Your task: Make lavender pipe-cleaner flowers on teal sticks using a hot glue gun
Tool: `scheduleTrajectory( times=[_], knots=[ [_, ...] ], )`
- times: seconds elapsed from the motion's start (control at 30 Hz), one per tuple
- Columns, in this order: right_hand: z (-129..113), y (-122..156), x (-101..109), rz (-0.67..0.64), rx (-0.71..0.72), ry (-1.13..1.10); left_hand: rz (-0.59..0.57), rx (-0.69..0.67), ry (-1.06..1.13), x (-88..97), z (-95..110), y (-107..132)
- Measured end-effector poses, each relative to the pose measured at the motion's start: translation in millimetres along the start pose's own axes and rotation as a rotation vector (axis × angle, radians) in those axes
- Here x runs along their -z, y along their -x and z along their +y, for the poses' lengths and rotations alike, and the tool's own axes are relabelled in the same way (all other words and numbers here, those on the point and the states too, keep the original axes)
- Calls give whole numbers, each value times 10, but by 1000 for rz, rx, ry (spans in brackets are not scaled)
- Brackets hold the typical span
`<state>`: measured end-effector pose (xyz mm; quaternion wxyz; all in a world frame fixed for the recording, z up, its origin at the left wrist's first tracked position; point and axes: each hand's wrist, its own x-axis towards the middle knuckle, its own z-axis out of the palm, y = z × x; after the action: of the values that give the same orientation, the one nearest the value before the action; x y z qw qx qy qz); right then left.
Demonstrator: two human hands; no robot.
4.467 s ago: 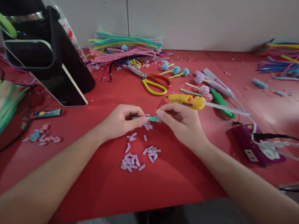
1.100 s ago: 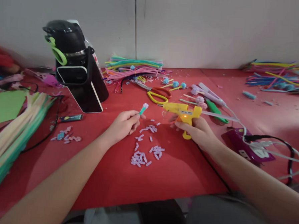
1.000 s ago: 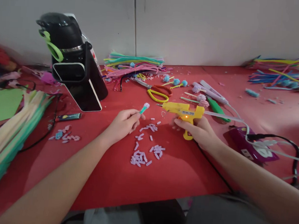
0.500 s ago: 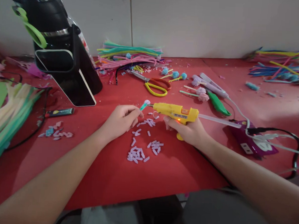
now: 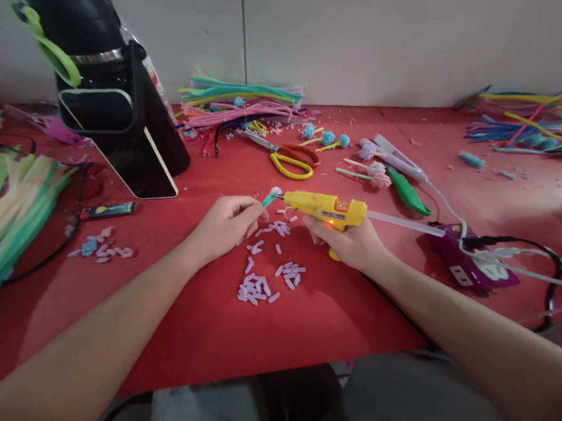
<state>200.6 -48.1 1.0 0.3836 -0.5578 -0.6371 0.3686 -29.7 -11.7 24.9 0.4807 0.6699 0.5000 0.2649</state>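
Observation:
Between the fingertips of my left hand (image 5: 230,225) is a short teal pipe cleaner stem (image 5: 268,200) with a pale lilac tuft (image 5: 276,191) at its top. My right hand (image 5: 350,239) is wrapped round the handle of a yellow hot glue gun (image 5: 326,205), whose small light glows orange. The gun's metal nozzle points left and meets the stem just under the tuft; whether it touches is too small to tell. A clear glue stick (image 5: 405,224) juts from the gun's rear. Below lie scattered short lilac pipe cleaner pieces (image 5: 254,289).
Yellow-and-red-handled scissors (image 5: 293,164) lie behind the hands, near several finished pompom stems (image 5: 328,138) and a lilac hair straightener (image 5: 397,157). A black bottle (image 5: 158,122) with a phone (image 5: 137,159) stands left. A purple power strip (image 5: 471,264) with cables sits right.
The glue gun's nozzle has shifted slightly left, closer to the stem below the tuft. My left hand keeps its hold; the whole view has drifted a little.

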Motion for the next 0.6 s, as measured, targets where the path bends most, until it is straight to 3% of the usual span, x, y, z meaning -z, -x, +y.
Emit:
scheduleTrajectory(
  times=[0.6],
  knots=[
    [-33,-3,-11,14,-36,47,8,2,8,4,-14,-2]
  ],
)
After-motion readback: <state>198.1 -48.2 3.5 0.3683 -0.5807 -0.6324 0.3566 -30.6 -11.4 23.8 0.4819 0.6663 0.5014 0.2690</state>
